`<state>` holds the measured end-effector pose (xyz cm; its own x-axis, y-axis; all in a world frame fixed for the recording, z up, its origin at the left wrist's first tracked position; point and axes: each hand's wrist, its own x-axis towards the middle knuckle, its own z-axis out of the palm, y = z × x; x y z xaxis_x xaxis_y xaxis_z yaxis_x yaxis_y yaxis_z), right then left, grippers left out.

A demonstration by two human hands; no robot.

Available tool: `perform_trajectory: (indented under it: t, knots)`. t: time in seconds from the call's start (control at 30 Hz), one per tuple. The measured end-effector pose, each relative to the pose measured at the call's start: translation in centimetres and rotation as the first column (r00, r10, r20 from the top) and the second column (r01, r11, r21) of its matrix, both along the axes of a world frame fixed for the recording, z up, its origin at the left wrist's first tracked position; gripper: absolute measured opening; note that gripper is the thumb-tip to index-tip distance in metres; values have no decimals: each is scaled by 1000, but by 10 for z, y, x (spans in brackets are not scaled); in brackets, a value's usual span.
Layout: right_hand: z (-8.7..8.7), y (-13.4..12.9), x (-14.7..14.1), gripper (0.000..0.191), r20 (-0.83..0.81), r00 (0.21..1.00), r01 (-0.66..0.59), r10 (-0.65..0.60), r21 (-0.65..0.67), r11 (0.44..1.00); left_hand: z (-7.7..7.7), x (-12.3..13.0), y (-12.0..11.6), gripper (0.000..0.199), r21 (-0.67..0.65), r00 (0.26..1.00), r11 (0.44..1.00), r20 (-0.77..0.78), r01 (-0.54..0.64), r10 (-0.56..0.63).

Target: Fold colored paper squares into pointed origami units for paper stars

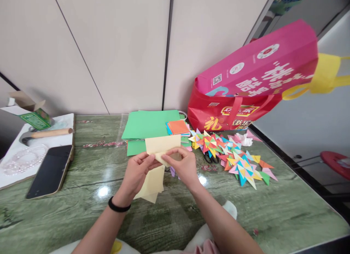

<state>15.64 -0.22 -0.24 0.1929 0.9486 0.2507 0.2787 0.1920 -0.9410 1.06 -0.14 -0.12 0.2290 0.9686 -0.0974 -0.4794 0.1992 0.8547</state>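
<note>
A thin, partly folded cream paper sheet [163, 144] is pinched along its near side by the left hand [138, 172] and right hand [187, 165] over the glossy, grain-patterned green table [90, 217], with loose cream sheets [150, 184] nearer, smooth green sheets [151, 124] farther, and spiky multicoloured paper stars [244, 168] right.

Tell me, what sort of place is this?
Probably a paper-craft spot, perhaps at home, on a green, wood-grained tabletop: there are spiky multicoloured folded-paper stars, flat green paper sheets and a thin cream paper sheet in hand.
</note>
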Motion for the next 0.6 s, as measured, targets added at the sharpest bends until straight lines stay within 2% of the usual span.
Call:
perform_trajectory:
  t: [0.17, 0.27, 0.47, 0.6]
  knots:
    - [-1, 0, -1, 28, -56, 998, 20, -23, -56, 998, 1, 1, 0, 13, 5, 999, 999, -37, -32, 32]
    - [-3, 1, -2, 39, -93, 995, 34, -38, -41, 999, 2, 2, -1, 18, 20, 998, 999, -48, -32, 33]
    - [-3, 3, 0, 85, -250, 968, -30, 12, -67, 997, 2, 0, -1, 19, 46, 997, 999, -79, 7, -3]
    - [0, 4, 2, 86, -248, 968, -46, 26, -73, 996, 1, -1, 0, 19, 56, 995, 998, -99, 27, -22]
